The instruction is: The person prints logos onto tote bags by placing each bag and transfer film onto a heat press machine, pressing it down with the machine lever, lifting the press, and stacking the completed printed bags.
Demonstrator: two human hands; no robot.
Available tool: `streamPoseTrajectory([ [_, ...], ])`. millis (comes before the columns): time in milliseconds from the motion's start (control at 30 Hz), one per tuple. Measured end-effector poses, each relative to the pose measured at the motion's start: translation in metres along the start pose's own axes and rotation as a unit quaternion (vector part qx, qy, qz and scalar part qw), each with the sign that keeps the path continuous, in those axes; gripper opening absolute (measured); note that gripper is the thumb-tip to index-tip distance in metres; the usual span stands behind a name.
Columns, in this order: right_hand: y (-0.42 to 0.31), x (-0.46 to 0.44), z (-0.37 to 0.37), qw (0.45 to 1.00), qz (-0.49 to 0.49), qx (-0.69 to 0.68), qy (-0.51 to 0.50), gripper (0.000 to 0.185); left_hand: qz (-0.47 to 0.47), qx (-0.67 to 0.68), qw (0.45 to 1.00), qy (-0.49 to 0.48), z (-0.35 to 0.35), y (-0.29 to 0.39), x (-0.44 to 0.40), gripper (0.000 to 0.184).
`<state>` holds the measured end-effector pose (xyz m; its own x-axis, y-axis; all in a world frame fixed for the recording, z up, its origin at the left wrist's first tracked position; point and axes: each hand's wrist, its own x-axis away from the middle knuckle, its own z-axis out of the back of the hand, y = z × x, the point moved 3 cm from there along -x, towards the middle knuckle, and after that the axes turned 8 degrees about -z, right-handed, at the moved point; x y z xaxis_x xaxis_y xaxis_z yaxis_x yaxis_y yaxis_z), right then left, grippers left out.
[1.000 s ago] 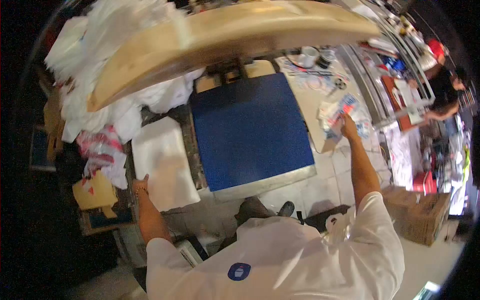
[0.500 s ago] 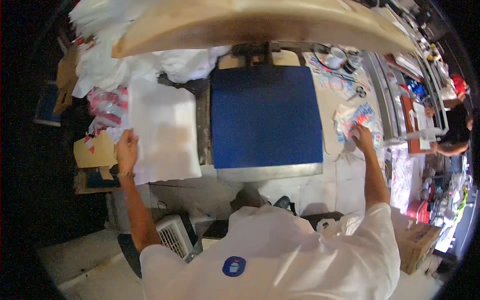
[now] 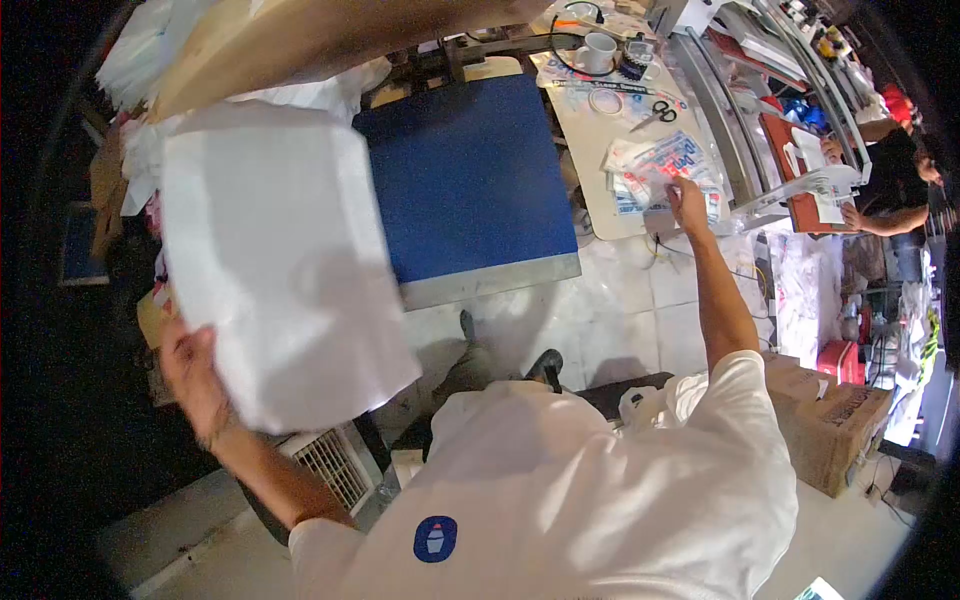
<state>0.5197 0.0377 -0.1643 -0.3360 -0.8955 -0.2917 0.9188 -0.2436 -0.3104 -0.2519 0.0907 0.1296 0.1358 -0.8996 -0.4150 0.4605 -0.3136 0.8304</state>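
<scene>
My left hand (image 3: 195, 375) grips the lower left edge of a large white sheet (image 3: 285, 250), raised and slightly blurred; whether it is cloth or paper I cannot tell. To the right of the sheet lies a flat blue pad (image 3: 470, 180) with a pale metal front edge. My right hand (image 3: 688, 205) reaches to a small pile of printed sheets (image 3: 655, 165) with red and blue lettering. Its fingertips are together at the top sheet's near edge.
Scissors (image 3: 660, 112), a tape roll (image 3: 605, 98) and a white mug (image 3: 597, 52) lie beyond the prints on the side table (image 3: 590, 190). A broad tan board (image 3: 330, 50) overhangs the back. At right, another person's arm (image 3: 885, 220) is near a brown-red board. A cardboard box (image 3: 830, 420) stands at lower right.
The white sheet has come up off the left surface and closer to me in my left hand. My right hand stays at the printed sheets. The whole view has swung to the right.
</scene>
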Motion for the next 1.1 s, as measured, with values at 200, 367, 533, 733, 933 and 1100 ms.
streamPoseTrajectory([
  [200, -0.007, -0.006, 0.004, 0.968, -0.164, -0.142, 0.121, 0.03, 0.039, 0.148, 0.987, -0.038, -0.132, -0.103, 0.019, 0.01],
  [367, -0.051, -0.014, 0.028, 0.949, -0.184, -0.173, 0.188, 0.025, 0.047, 0.142, 0.979, -0.138, -0.245, -0.141, 0.055, 0.013],
  [533, -0.157, -0.031, 0.059, 0.94, 0.004, -0.251, 0.231, 0.024, -0.052, 0.034, 0.993, -0.101, -0.288, -0.147, 0.051, 0.017],
  [733, -0.333, -0.024, 0.027, 0.967, 0.156, -0.17, 0.112, 0.032, -0.102, -0.124, 0.982, -0.103, -0.281, -0.148, 0.051, 0.024],
  [933, -0.414, 0.023, -0.033, 0.952, 0.241, -0.181, -0.046, 0.042, -0.044, -0.052, 0.989, -0.129, -0.247, -0.115, 0.035, 0.036],
  [1100, -0.386, 0.028, -0.029, 0.987, 0.124, -0.107, 0.005, 0.047, -0.092, 0.056, 0.941, -0.321, -0.22, -0.013, -0.021, 0.025],
])
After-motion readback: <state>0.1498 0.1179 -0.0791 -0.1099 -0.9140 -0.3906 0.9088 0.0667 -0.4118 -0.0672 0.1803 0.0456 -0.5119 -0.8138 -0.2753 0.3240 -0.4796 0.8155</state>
